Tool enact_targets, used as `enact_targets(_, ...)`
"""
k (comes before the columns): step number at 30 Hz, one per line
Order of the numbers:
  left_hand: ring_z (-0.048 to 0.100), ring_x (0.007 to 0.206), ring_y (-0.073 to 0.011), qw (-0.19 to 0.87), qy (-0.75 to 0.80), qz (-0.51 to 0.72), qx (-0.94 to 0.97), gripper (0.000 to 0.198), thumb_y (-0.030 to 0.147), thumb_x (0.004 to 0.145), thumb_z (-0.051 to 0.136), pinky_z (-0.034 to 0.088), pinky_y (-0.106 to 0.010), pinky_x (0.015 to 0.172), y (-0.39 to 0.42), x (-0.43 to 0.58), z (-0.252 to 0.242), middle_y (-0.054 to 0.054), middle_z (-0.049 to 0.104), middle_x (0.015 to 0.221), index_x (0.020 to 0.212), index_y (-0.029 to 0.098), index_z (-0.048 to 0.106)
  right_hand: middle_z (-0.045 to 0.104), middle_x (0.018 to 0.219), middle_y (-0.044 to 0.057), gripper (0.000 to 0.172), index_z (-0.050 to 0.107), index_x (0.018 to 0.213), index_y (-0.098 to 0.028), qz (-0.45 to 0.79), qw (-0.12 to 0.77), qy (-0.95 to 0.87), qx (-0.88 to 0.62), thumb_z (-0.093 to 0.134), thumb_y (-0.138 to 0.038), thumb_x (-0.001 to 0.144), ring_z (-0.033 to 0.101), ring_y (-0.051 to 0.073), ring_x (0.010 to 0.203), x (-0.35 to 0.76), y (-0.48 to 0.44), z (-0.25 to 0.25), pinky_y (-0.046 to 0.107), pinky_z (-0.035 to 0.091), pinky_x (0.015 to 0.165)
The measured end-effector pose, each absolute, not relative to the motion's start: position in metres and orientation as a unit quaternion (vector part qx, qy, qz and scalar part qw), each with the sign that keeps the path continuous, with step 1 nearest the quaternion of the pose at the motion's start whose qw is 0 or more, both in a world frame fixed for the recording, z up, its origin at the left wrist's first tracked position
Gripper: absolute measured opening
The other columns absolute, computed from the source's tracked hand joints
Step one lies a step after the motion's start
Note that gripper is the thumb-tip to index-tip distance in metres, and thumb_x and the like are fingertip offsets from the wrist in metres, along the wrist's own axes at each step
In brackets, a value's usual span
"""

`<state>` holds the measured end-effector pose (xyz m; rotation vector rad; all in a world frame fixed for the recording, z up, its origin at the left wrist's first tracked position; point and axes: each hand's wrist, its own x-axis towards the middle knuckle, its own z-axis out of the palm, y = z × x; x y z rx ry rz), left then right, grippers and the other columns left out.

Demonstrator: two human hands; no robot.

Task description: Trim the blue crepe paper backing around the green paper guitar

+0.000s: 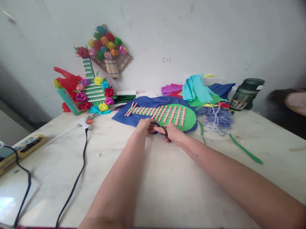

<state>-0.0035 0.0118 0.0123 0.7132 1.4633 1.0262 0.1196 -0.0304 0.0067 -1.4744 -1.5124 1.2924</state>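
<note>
Scissors (165,131) gripped in the right hand (174,133) beside a green cutout (191,118)

Black scissor handles are held closely by the right hand, with the fingers wrapped around them. The left hand (144,125) is placed just beside it at nine o'clock, its fingers bent at the near edge of a blue sheet (152,100); because the fingertips are partly hidden, it cannot be told whether that edge is pinched.

On the blue sheet, at twelve o'clock from the hands, the guitar-shaped green cutout is laid flat. Its neck is pointed toward ten o'clock and its rounded end toward three. It is crossed by pink strips (171,114), and white strings are stretched along its length.

Blue and white yarn (217,119) is heaped at three o'clock, with a curved green strip (246,149) laid between three and four. Turquoise paper (197,89) is piled at two o'clock. At nine, a glue gun (84,123) is set on the table (171,188), and a flower-trimmed green guitar (94,93) is propped at ten.
</note>
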Motion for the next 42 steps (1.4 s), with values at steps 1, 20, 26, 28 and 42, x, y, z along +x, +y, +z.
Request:
enact_targets(1, 0.052, 0.041, -0.0118, 0.576, 0.62, 0.44, 0.302, 0.004, 0.012, 0.075, 0.057, 0.047, -0.022, 0.043, 0.012, -0.004, 0.012, -0.004, 0.057, 0.051, 0.073, 0.013, 0.059, 0.04, 0.035, -0.005, 0.036, 0.05, 0.054, -0.016, 0.488, 0.326, -0.578, -0.567, 0.068, -0.041, 0.074, 0.035, 0.006, 0.028, 0.119, -0.03, 0.006, 0.018, 0.026, 0.029)
enact_targets(20, 0.047, 0.035, -0.0052, 0.603, 0.609, 0.45, 0.25, 0.016, 0.0, 0.078, 0.053, 0.045, -0.014, 0.039, 0.017, -0.003, 0.013, 0.0, 0.054, 0.047, 0.067, 0.012, 0.055, 0.045, 0.034, -0.004, 0.036, 0.05, 0.06, -0.015, 0.542, 0.295, -0.549, -0.564, 0.072, -0.042, 0.07, 0.042, 0.008, 0.029, 0.121, -0.031, 0.01, 0.018, 0.036, 0.03)
enact_targets(26, 0.049, 0.037, -0.0069, 0.59, 0.621, 0.452, 0.25, 0.016, -0.001, 0.075, 0.054, 0.044, -0.015, 0.037, 0.02, -0.002, 0.011, 0.001, 0.054, 0.047, 0.067, 0.012, 0.055, 0.046, 0.039, -0.005, 0.038, 0.051, 0.067, -0.013, 0.58, 0.296, -0.501, -0.57, 0.072, -0.044, 0.071, 0.043, 0.008, 0.03, 0.117, -0.034, 0.024, 0.018, 0.037, 0.029)
enact_targets(28, 0.049, 0.038, -0.0075, 0.586, 0.624, 0.454, 0.249, 0.016, -0.001, 0.074, 0.055, 0.044, -0.015, 0.037, 0.021, -0.002, 0.011, 0.001, 0.052, 0.047, 0.067, 0.013, 0.055, 0.046, 0.042, -0.005, 0.037, 0.051, 0.068, -0.013, 0.582, 0.297, -0.493, -0.575, 0.072, -0.045, 0.072, 0.044, 0.007, 0.031, 0.116, -0.035, 0.028, 0.018, 0.036, 0.029)
enact_targets(42, 0.043, 0.034, -0.0049, 0.62, 0.609, 0.439, 0.229, 0.02, -0.001, 0.078, 0.05, 0.042, -0.014, 0.036, 0.019, -0.006, 0.017, 0.002, 0.049, 0.046, 0.063, 0.013, 0.052, 0.04, 0.032, -0.006, 0.04, 0.055, 0.06, -0.013, 0.512, 0.34, -0.547, -0.567, 0.07, -0.048, 0.07, 0.033, 0.005, 0.027, 0.12, -0.03, 0.012, 0.017, 0.024, 0.028)
